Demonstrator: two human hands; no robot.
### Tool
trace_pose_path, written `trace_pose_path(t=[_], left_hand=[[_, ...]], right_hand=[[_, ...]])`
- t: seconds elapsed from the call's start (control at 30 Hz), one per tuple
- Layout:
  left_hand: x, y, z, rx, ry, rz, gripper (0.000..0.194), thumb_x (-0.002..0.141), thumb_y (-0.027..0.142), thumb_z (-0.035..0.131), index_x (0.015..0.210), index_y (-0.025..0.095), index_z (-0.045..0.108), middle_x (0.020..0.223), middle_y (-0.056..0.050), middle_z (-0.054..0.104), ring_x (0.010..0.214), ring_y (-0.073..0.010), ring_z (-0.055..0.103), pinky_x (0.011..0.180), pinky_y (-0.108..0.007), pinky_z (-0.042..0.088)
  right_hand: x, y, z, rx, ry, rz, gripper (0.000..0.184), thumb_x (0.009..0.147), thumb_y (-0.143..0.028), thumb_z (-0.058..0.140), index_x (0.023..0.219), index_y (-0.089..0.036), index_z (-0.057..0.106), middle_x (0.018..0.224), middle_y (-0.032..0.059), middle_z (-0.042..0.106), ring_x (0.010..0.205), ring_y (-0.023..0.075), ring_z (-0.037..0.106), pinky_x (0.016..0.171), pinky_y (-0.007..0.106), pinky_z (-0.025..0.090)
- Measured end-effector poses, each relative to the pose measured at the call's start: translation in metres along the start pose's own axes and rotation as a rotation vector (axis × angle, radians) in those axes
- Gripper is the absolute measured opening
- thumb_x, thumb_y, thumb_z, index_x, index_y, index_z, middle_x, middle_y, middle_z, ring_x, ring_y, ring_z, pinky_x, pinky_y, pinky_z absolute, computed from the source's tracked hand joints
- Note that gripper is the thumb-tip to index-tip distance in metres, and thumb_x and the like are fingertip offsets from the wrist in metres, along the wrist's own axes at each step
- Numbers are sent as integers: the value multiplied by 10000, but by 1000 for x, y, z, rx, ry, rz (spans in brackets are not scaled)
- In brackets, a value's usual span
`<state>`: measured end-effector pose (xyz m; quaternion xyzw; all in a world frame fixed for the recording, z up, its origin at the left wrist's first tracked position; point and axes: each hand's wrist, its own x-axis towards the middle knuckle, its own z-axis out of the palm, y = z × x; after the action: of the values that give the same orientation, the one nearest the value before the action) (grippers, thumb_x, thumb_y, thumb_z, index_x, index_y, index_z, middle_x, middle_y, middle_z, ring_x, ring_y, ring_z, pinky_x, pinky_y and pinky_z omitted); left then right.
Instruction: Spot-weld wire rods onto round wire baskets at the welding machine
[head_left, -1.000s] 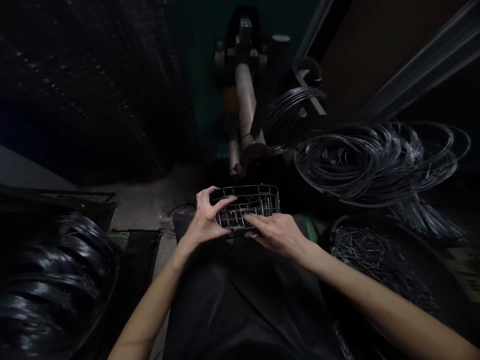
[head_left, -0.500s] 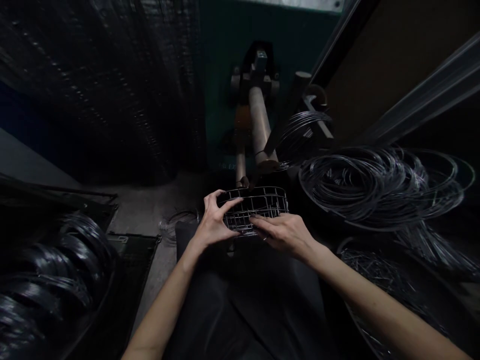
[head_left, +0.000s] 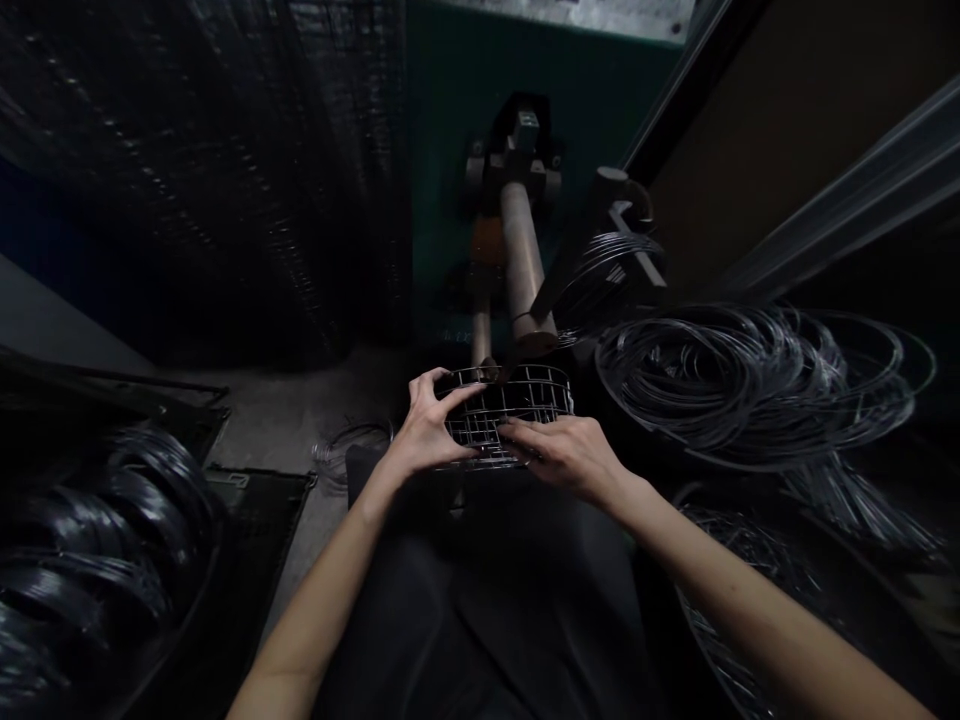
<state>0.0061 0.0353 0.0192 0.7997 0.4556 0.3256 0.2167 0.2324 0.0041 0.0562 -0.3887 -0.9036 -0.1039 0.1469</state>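
Observation:
A small round-cornered wire basket (head_left: 517, 398) of thin metal rods sits just below the machine's electrode tips (head_left: 489, 370). My left hand (head_left: 433, 422) grips its left side, thumb along the lower edge and fingers over the upper rim. On the basket's near right side, my right hand (head_left: 566, 448) is closed, its fingertips pressed together at the wire grid. Whether those fingertips also pinch a separate short wire is too dark to tell. Above the basket, a thick metal arm (head_left: 523, 255) reaches out from the green machine (head_left: 442, 110).
Right of the basket, large wire rings (head_left: 750, 385) are heaped over a dark tub. Nearer me, short wire pieces (head_left: 750, 560) lie in another container. Bundled wire rings (head_left: 142, 510) fill a crate at the left. A few loose rings (head_left: 349, 445) lie on the floor.
The view has shifted slightly. The basket appears tilted a little differently, with more of its grid showing. Both hands keep their places on it.

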Motion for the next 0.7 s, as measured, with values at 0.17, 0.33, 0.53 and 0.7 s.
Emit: trace_pose_path(t=[0.17,0.33,0.53,0.7], left_hand=[[1,1,-2,-18,4,-24,808,527,408,867,1271,320,566,1245,-88,303,1200,-330,335,1037,-543,386],[14,-5,-6,-25,-25,-52,823,504,404,881,1262,348,567,1258,-75,307,1208,-334,331,1042,-559,376],[33,-11,-8,-13,-9,-35,810,514,406,881,1260,329,576,1245,-80,317,1198,-318,352,1058,-536,365],[36,-15,-7,-6,13,-27,813,502,385,884,1254,327,581,1246,-74,310,1205,-323,339,1058,-538,363]], right_hand=[[-1,-1,-7,83,-117,78,295,888,-260,560,1163,-278,665,1091,2,698,673,154,681,524,239,418],[7,0,-4,91,-129,171,289,921,-245,518,1161,-304,667,1052,-6,712,680,147,680,511,228,404],[14,9,8,83,-7,251,229,932,-271,533,1105,-276,684,1034,-11,719,812,150,683,591,215,448],[4,11,8,27,94,334,198,940,-279,517,938,-251,713,983,10,696,710,104,627,521,187,377]])
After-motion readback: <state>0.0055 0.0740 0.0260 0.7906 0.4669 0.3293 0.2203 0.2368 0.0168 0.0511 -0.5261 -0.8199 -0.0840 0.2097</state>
